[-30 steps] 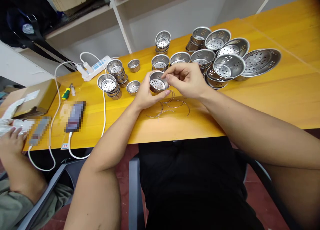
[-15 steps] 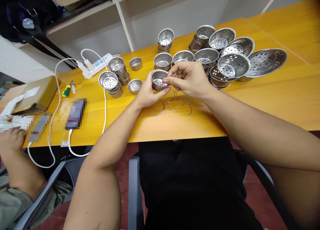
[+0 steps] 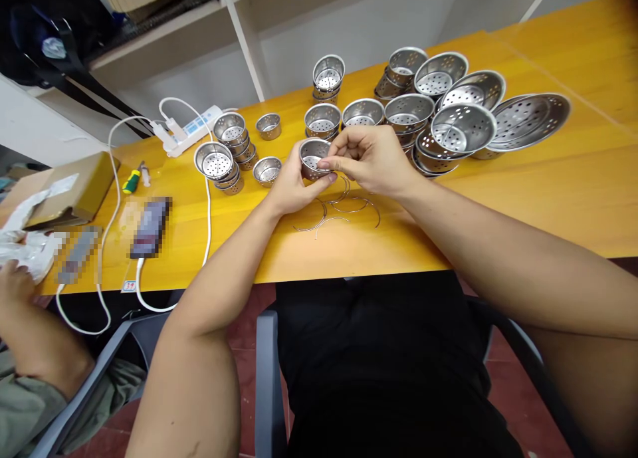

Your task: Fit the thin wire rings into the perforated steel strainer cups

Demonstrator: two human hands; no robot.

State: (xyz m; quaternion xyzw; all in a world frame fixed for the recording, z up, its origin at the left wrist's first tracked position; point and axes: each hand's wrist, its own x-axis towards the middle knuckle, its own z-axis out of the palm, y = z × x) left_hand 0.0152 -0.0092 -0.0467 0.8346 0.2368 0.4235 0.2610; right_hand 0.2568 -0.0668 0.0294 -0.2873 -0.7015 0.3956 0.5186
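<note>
Steadying perforated metal cup [image 3: 311, 162], left hand [image 3: 290, 188] curling round it; right hand [image 3: 375, 153] pinching at rim, grip contents unclear, needing cup still.

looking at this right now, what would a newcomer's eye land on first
Probably the shiny perforated metal cups, clustered and partly stacked across the back of the yellow table, with a wide shallow one at the far right. Next, the small cup in the left hand at the centre, the right hand at its rim, and thin curved wires lying just below.
</note>
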